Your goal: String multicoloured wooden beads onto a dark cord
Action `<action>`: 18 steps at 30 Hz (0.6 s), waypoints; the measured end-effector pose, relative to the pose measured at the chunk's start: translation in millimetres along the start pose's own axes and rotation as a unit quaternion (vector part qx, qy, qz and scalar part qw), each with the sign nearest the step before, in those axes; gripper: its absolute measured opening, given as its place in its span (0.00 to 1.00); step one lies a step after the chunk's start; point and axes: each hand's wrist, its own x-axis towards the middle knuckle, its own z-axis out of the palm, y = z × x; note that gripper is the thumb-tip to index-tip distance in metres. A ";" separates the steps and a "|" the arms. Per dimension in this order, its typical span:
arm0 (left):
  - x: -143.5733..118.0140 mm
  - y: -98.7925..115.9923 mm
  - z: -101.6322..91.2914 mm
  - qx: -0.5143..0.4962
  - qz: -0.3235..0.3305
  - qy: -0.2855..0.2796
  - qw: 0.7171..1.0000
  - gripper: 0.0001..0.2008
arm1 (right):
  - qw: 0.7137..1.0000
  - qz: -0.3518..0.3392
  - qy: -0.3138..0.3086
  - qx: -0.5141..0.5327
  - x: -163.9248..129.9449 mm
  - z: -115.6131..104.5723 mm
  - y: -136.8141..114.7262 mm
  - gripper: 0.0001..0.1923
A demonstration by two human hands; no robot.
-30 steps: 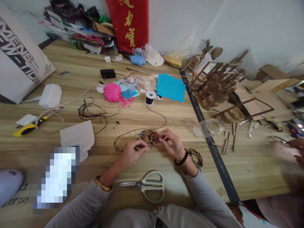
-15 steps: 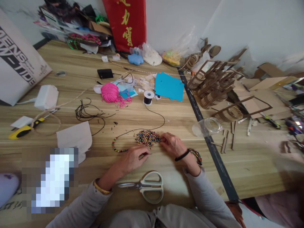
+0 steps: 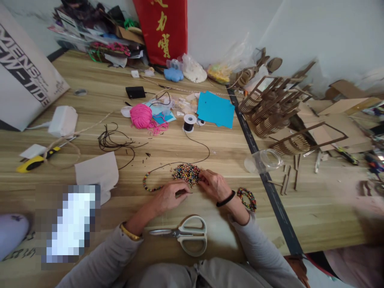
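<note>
bead pile (image 3: 186, 174) between both hands on the table (image 3: 90, 80), scissors (image 3: 187, 235) nearer, spool (image 3: 189, 122) behind

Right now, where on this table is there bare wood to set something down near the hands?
Bare wood lies right of the right hand, between the beaded bracelet and the black strip. Another patch lies between the white paper and the left hand. It is crowded around the bead pile and the scissors.

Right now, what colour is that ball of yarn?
Bright pink; the yarn ball shows best in the head view.
</note>
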 end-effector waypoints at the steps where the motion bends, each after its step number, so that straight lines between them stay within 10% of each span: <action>1: 0.2 0.0 0.2 -0.004 -0.001 -0.001 1.000 0.05 | 1.000 -0.003 0.002 0.006 0.0 0.6 -0.7 0.05; 18: -0.5 -7.6 -29.4 -0.208 -0.134 0.028 0.968 0.10 | 0.991 -0.090 -0.051 0.085 -3.5 -11.8 -11.6 0.07</action>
